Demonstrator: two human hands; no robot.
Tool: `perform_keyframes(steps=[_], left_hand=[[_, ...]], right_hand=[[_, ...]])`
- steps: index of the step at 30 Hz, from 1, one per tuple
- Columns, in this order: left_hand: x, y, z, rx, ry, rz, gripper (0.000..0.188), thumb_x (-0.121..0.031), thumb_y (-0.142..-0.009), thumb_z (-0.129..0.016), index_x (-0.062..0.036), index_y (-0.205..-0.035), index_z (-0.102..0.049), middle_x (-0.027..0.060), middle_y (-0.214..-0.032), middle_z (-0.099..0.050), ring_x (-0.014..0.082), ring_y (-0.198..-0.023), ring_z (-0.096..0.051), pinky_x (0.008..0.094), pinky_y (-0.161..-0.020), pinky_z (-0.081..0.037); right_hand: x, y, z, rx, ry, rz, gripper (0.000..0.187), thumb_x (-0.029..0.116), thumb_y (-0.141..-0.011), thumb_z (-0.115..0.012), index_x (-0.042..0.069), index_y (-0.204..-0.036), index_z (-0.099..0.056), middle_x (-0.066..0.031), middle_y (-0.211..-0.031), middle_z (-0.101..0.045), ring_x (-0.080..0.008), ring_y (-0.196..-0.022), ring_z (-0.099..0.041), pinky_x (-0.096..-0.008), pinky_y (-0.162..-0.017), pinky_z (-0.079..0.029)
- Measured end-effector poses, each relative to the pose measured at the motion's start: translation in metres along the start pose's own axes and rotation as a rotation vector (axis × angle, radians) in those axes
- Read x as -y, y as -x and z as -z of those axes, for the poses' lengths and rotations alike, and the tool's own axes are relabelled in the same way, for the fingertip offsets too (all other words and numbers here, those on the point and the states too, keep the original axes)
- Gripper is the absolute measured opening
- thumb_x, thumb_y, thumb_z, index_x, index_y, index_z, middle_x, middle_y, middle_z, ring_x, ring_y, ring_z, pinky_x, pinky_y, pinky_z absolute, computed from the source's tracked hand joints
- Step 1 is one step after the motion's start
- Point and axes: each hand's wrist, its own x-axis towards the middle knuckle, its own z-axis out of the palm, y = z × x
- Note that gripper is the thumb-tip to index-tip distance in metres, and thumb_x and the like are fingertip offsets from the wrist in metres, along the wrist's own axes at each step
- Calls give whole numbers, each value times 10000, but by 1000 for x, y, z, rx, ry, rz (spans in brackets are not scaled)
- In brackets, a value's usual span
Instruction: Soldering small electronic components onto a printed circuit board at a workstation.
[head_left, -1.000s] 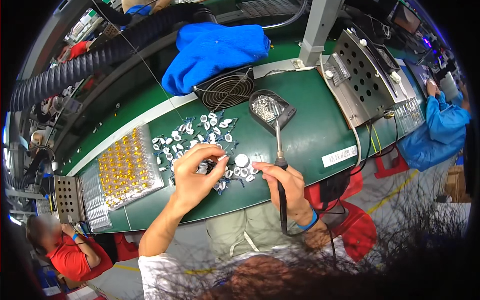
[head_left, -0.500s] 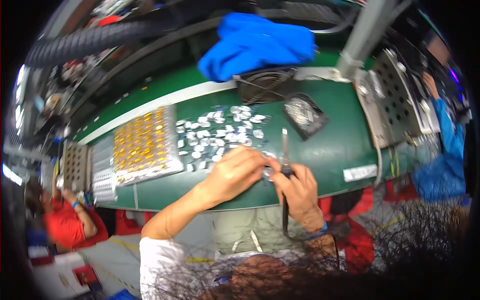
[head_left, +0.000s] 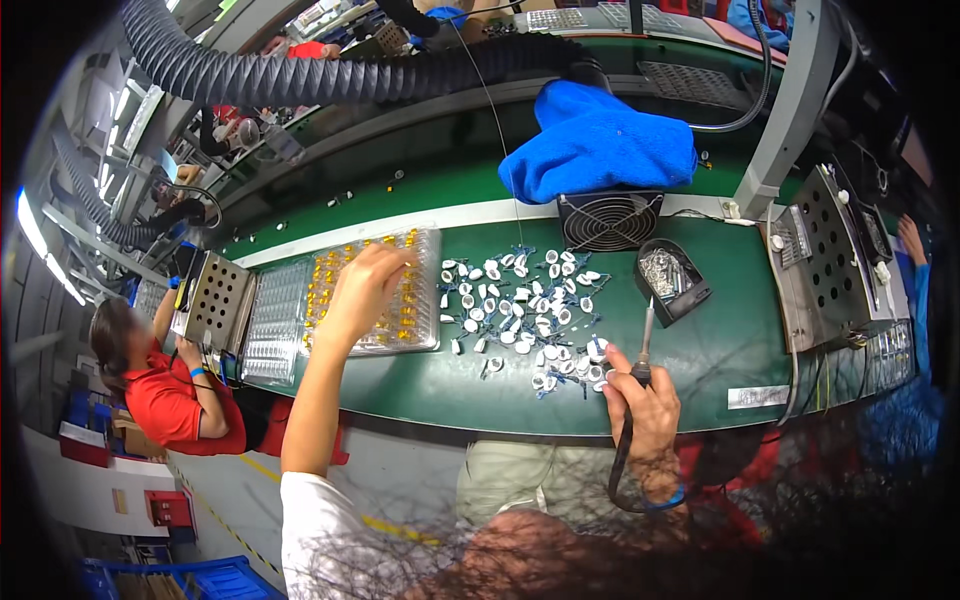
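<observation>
My left hand is over a clear plastic tray of small yellow parts. Its fingers are bunched downward; whatever they pinch, if anything, is hidden. In my right hand is a soldering iron, tip pointing up and away from me. Right by that hand's fingertips lies a small white round piece; I cannot tell whether they touch it. Many similar white pieces with dark blue wires are spread over the green bench between the two hands.
A black bin of small metal parts stands beyond the iron, with a fan under a blue cloth behind. Empty clear trays lie left. A perforated metal box stands right. A person in red works at the left.
My left hand has left the right hand's side and moved left, over the tray of yellow parts. My right hand still holds the soldering iron. The whole view has shifted.
</observation>
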Motion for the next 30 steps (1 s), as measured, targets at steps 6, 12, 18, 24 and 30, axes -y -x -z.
perform_keyframes(steps=[6, 12, 18, 24, 30], left_hand=[[8, 3, -14, 78, 33, 47, 237, 38, -872, -696, -21, -1099, -729, 171, -980, -732, 351, -926, -705, 434, -813, -572], [-13, -2, -17, -208, 717, 370, 202, 17, -969, -684, 61, -1166, -706, 109, -1071, -764, 153, -978, -724, 281, -852, -572], [-109, -25, -44, 112, 1271, 410, 213, -16, -1025, -633, 71, -1215, -674, 128, -1071, -743, 161, -942, -707, 299, -837, -585], [-142, -43, -66, 283, 1434, 421, 242, -15, -1011, -655, 81, -1234, -662, 137, -1113, -734, 166, -997, -701, 296, -900, -579], [-150, -35, -90, 219, 1367, 352, 269, 21, -944, -728, 48, -1209, -694, 124, -1148, -729, 158, -1045, -693, 304, -962, -563]], right_hand=[[-3, 3, 3, 18, 12, 30, 328, -81, -811, -769, 55, -1084, -647, -152, -1227, -752, -282, -829, -651, -370, -727, -555], [-9, 0, -1, -99, -79, 104, 427, -84, -777, -781, 17, -1175, -663, -132, -1210, -760, -249, -721, -620, -355, -636, -521], [-9, 6, 13, -61, -204, 45, 330, 1, -984, -655, 7, -1308, -592, -204, -1159, -761, -312, -971, -755, -363, -824, -575], [-10, 24, 35, -51, -207, 8, 464, 232, -1006, -699, -48, -1351, -566, -188, -966, -774, -260, -713, -710, -333, -643, -565], [-16, 37, 42, -76, -95, 71, 450, 287, -963, -761, -80, -1203, -656, -116, -775, -698, -237, -608, -645, -330, -544, -507]])
